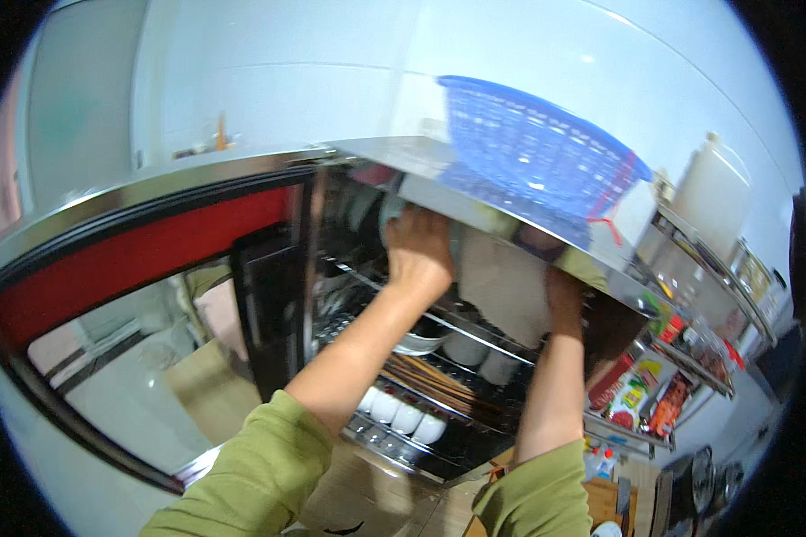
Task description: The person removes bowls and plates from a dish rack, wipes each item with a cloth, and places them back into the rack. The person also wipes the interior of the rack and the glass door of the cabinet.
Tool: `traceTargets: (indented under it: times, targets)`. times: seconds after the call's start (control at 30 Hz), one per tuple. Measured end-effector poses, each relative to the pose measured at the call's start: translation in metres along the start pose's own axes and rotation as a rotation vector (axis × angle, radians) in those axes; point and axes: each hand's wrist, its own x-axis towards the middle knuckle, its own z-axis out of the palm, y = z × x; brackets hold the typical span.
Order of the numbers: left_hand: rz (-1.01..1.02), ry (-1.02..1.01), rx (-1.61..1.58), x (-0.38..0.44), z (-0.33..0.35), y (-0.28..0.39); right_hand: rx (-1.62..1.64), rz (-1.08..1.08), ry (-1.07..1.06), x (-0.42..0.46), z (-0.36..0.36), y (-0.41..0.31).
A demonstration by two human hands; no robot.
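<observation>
Both arms, in green sleeves, reach into the upper part of an open metal cabinet (403,142) with wire racks. My left hand (420,245) is at a pale plate or bowl (391,218) standing on the top rack; its fingertips are partly hidden, so a grip cannot be made out. My right hand (564,292) is mostly in shadow under the cabinet's top edge, beside a broad greyish-beige item (500,288) that hangs or stands between the hands. Below are bowls (420,344), a bundle of chopsticks (436,386) and a row of white cups (406,417).
The cabinet's door (141,245), with red trim and a glass panel, stands open at the left. A blue plastic basket (544,144) rests on top. To the right are a metal shelf rack (719,268) with food packets (635,396) and a whitish jug (712,181).
</observation>
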Motion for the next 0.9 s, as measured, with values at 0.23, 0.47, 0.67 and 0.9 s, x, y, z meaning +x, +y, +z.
traceTargets:
  times: [0.23, 0.47, 0.67, 0.9]
  targets:
    - [0.119, 0.082, -0.318, -0.117, -0.072, -0.020, 0.099, -0.010, -0.043, -0.014, -0.074, -0.022]
    - [-0.029, -0.307, -0.235, -0.277, -0.162, -0.047, 1.023, 0.075, -0.014, -0.094, -0.157, -0.099]
    - [-0.182, -0.360, -0.064, -0.331, -0.246, -0.071, 1.078, -0.106, -0.301, -0.183, -0.156, -0.131]
    - [-0.103, -0.303, -0.174, -0.344, -0.310, -0.097, 0.984, -0.199, -0.928, -0.277, -0.197, -0.164]
